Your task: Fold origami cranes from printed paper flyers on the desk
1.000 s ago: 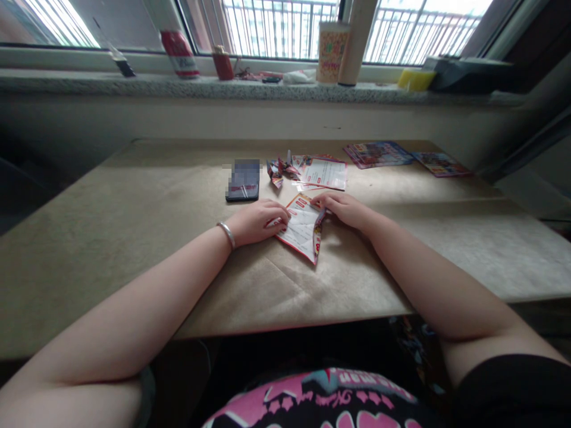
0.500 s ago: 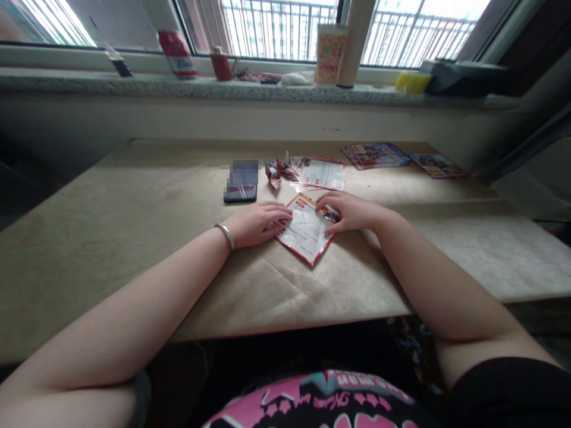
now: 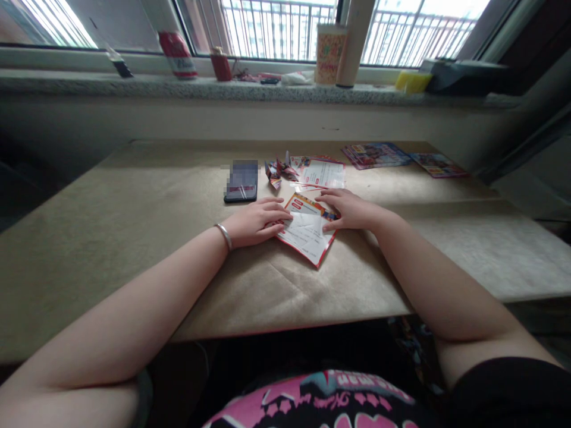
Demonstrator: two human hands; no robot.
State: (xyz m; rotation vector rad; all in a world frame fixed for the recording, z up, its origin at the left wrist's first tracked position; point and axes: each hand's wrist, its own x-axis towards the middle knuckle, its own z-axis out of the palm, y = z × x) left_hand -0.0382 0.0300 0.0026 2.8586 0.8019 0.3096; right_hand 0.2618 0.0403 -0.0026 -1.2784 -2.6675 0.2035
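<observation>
A printed paper sheet [image 3: 307, 232], white with red edges, an orange strip and creases across it, lies on the table in front of me. My left hand [image 3: 259, 223] rests on its left side with the fingers stretched out flat; a silver bangle circles that wrist. On the opposite side, my right hand [image 3: 348, 209] touches the upper right edge, thumb and fingers apart. Just beyond are a folded paper piece [image 3: 280, 171] in dark, colourful print and a few more printed sheets [image 3: 328, 172]. Left of these lies a phone [image 3: 241, 181], its screen blurred out.
Colourful printed booklets or cards [image 3: 377, 156] lie at the table's back right, with another one [image 3: 438, 165] beside them. On the stone windowsill [image 3: 267, 91] stand a red can [image 3: 177, 54], a red container [image 3: 220, 64], a patterned cup [image 3: 331, 54] and a yellow object [image 3: 413, 82].
The sheet has turned slightly, its near corner shifting right, and more of its orange strip shows. My right hand has moved a little up and left; my left hand stays almost in place.
</observation>
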